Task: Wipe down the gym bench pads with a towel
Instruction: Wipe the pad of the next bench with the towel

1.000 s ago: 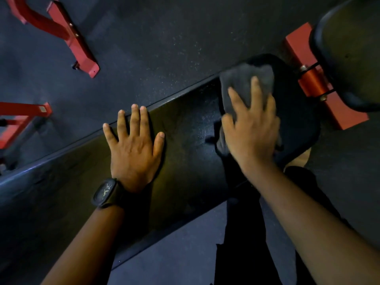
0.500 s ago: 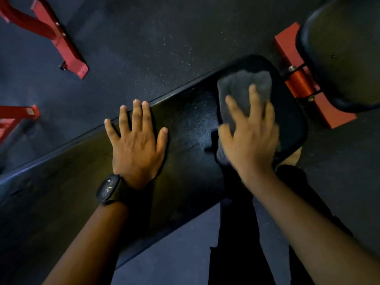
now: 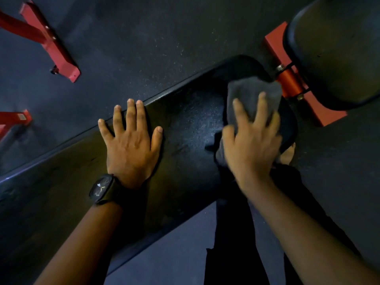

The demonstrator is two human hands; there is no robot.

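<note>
Speckled dark floor lies beneath the long black bench pad, set diagonally; second pad at upper right, beside red frame; left hand flat on the bench pad, fingers spread, grip released; right hand, grip also released, presses grey towel onto the bench pad's rounded end with straight fingers; watch on left wrist.

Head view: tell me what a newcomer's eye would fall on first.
Two hands on the black bench pad: the right hand presses a grey towel near its rounded end, the left hand lies spread at mid-pad, a dark watch on its wrist. Red frame parts stand out at right and upper left.
</note>
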